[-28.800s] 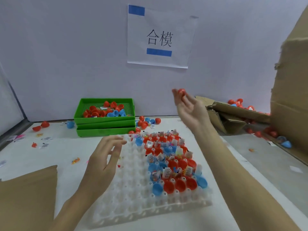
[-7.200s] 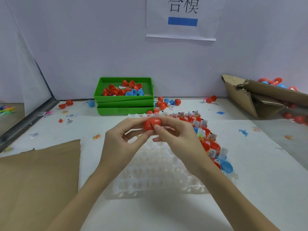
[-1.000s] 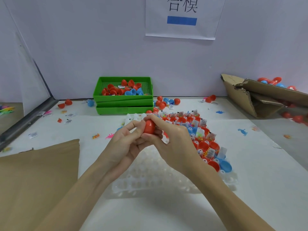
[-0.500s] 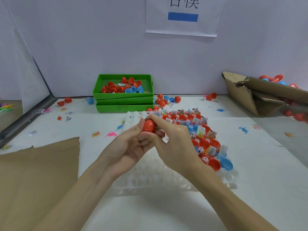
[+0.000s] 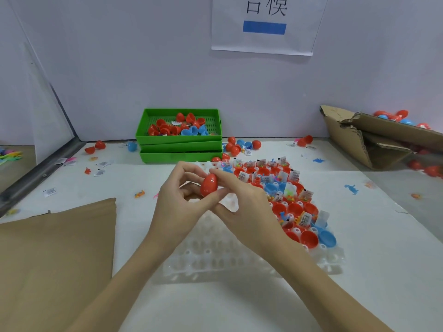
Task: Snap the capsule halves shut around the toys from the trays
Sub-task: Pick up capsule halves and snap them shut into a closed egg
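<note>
Red capsule [image 5: 209, 185] pinched btwn L hand [image 5: 178, 207] & R hand [image 5: 242, 200], near-upright, narrow end up.

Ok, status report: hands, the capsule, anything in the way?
Left hand and right hand both pinch red capsule, halves together, above the clear tray. Nothing blocking.

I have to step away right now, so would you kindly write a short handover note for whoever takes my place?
Left hand and right hand: both pinch one closed red plastic egg capsule above the clear plastic cell tray.
Done: this capsule looks snapped shut; the tray's left cells are empty.
Left: the right cells hold open red and blue halves with toys. Spare halves lie in the green plastic trays.
</note>
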`<state>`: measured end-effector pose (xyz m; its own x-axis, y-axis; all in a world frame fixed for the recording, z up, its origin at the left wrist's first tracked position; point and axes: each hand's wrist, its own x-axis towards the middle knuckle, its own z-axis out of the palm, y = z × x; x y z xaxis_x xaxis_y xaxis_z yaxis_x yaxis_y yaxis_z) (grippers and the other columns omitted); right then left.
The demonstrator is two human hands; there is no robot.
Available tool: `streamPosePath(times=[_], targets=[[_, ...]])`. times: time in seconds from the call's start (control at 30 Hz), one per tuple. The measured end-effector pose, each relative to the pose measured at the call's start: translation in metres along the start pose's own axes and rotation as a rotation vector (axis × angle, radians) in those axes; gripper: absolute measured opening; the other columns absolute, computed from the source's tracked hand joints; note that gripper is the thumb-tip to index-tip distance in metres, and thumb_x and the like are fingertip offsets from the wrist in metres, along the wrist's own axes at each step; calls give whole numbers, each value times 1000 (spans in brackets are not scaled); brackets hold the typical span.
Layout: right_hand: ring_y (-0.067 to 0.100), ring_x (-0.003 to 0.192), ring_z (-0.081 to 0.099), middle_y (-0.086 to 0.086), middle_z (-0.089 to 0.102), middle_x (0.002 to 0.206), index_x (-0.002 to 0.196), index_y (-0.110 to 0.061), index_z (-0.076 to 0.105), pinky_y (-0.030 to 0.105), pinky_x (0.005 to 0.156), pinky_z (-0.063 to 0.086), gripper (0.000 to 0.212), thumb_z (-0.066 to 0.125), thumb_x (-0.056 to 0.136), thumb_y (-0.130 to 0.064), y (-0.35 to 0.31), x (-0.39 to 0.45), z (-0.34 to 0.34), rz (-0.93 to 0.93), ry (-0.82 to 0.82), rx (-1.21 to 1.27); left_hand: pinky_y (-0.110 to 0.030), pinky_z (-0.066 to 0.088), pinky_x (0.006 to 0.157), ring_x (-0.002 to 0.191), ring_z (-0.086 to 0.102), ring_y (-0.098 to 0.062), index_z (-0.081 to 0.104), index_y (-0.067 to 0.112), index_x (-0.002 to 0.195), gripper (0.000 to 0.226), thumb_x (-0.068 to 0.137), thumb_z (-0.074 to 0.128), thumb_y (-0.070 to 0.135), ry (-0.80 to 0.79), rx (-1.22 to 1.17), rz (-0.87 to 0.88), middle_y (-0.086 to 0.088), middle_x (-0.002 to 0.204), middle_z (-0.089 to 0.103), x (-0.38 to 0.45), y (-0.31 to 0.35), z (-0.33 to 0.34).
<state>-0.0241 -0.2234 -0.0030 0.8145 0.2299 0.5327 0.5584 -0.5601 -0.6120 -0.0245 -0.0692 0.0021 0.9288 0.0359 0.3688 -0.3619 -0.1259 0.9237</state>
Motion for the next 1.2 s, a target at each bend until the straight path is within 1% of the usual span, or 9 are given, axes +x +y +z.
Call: streamPosePath(times=[0.1, 0.3, 0.5, 0.67, 0.77, 0.9, 1.03, 1.13, 1.2], targets=[[6, 101, 66, -9, 74, 114, 137, -19, 61, 17, 89, 51, 45, 74, 94, -16, 0, -1, 0, -19, 57, 59, -21, 59, 77, 85, 76, -17, 63, 28, 102, 41, 72, 88, 38, -47, -56, 5, 9, 95, 72, 0, 2, 0], [6, 112, 68, -10, 69, 129, 148, -21, 52, 18, 99, 51, 56, 72, 96, -21, -1, 2, -3, -23, 73, 128, -22, 59, 86, 107, 76, -18, 70, 24, 129, 35, 95, 73, 16, -131, -164, 49, 4, 116, 77, 1, 9, -5], [9, 115, 59, 1, 75, 118, 140, -10, 61, -2, 94, 39, 52, 74, 91, -19, 3, 2, -3, -131, 163, 1, -22, 59, 84, 102, 77, -19, 79, 30, 114, 32, 82, 81, 26, -69, -177, 56, 4, 106, 80, -1, 12, -5], [12, 107, 65, 0, 77, 112, 139, -10, 62, 4, 90, 48, 49, 67, 93, -30, 4, 1, -7, -146, 103, 25, -20, 58, 80, 101, 77, -19, 80, 28, 110, 28, 83, 81, 24, -53, -192, 59, 3, 104, 81, -3, 9, -3], [9, 101, 70, -4, 77, 110, 134, -11, 65, 21, 91, 56, 40, 71, 96, -24, 7, 2, -8, -88, 49, 27, -16, 56, 77, 100, 77, -14, 80, 25, 112, 29, 83, 80, 23, -42, -210, 25, 3, 103, 81, -3, 5, 0], [1, 106, 67, -9, 75, 113, 130, -15, 67, 11, 95, 50, 33, 69, 99, -23, 6, 4, -14, -6, -22, 48, -12, 55, 75, 97, 77, -10, 79, 30, 115, 29, 86, 77, 31, -85, -113, 24, 8, 103, 81, 2, 0, 1], [3, 105, 67, -9, 73, 117, 138, -21, 62, 17, 94, 54, 38, 67, 100, -27, 0, 9, -24, 123, -32, 85, -19, 58, 86, 104, 72, -5, 69, 45, 127, 36, 92, 64, 44, -97, 44, 75, 20, 111, 76, 3, -6, 2], [8, 99, 73, -6, 77, 109, 130, -21, 66, 22, 89, 59, 33, 69, 98, -27, 3, 26, -44, 375, 118, 383, -32, 56, 91, 104, 72, -8, 68, 47, 123, 26, 102, 54, 56, -18, 91, 100, 20, 111, 74, 6, -8, -3], [13, 96, 76, -2, 79, 102, 114, -18, 71, 25, 87, 61, 18, 70, 97, -23, 15, 46, -67, 508, 228, 657, -26, 58, 82, 98, 72, -8, 71, 49, 109, 24, 101, 52, 61, 21, 83, 104, 16, 106, 75, 8, -7, -7]])
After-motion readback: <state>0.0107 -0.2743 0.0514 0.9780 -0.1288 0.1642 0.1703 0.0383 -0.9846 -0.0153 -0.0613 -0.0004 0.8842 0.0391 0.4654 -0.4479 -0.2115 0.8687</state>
